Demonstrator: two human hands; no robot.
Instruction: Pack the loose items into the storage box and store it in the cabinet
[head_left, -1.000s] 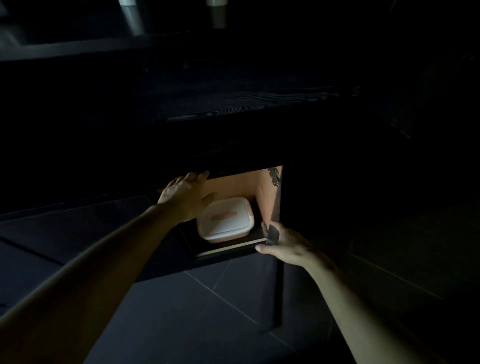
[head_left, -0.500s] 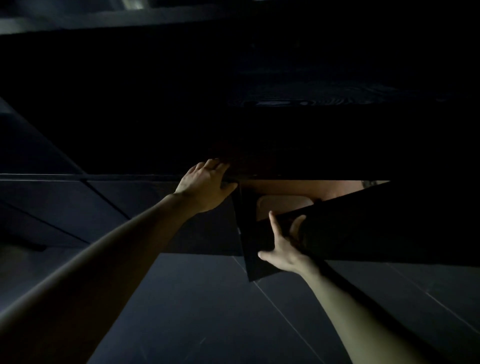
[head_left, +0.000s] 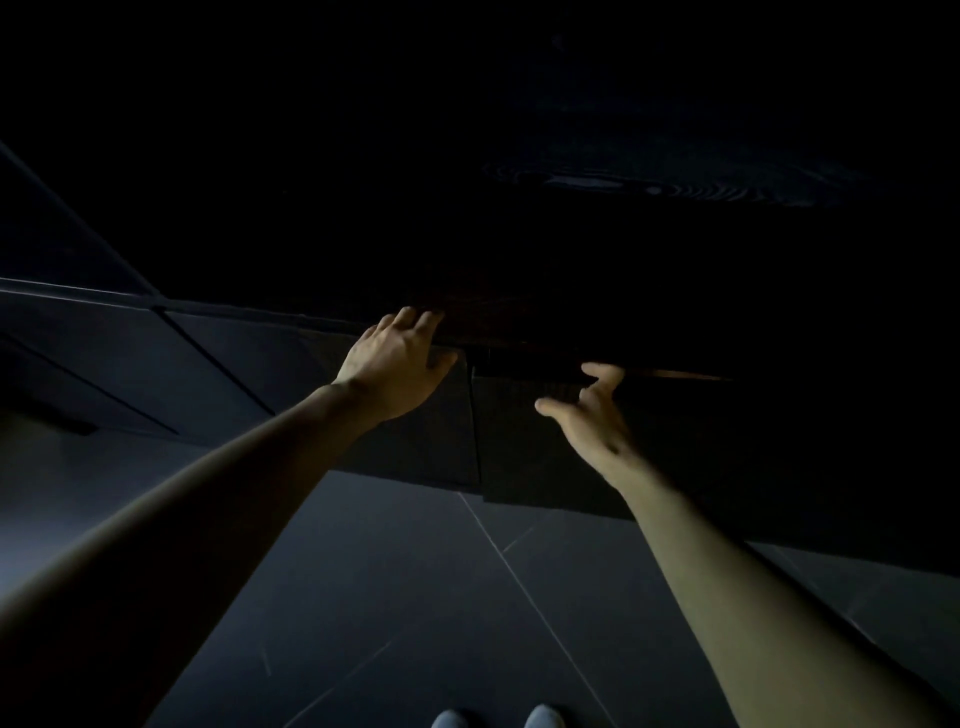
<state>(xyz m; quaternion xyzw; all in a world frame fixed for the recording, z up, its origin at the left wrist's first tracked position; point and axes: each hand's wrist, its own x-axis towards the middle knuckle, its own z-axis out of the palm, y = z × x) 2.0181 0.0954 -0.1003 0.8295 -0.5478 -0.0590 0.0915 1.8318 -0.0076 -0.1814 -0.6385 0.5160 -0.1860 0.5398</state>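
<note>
The cabinet stands low and dark across the middle of the view. Its right door is swung almost flush with the left door, and a narrow upright seam runs between them. Along the right door's upper edge a thin orange strip of the inside shows, so the door is not fully home. The box is out of sight; whatever the cabinet holds is hidden behind the doors. The door fronts are flat, matt and nearly black, and a faint wood grain shows on the top above them. The right hand is at the right door's upper edge with its fingers apart and fairly straight, the thumb splayed to the left, clamped on nothing. The left hand rests above the left door, its fingers together and laid flat on the top's front edge, holding nothing. Both bare forearms reach in from the lower corners. Below the doors lies open floor, dark tiles with pale seams. Two light shoe tips show at the bottom edge, well apart from the cabinet.
</note>
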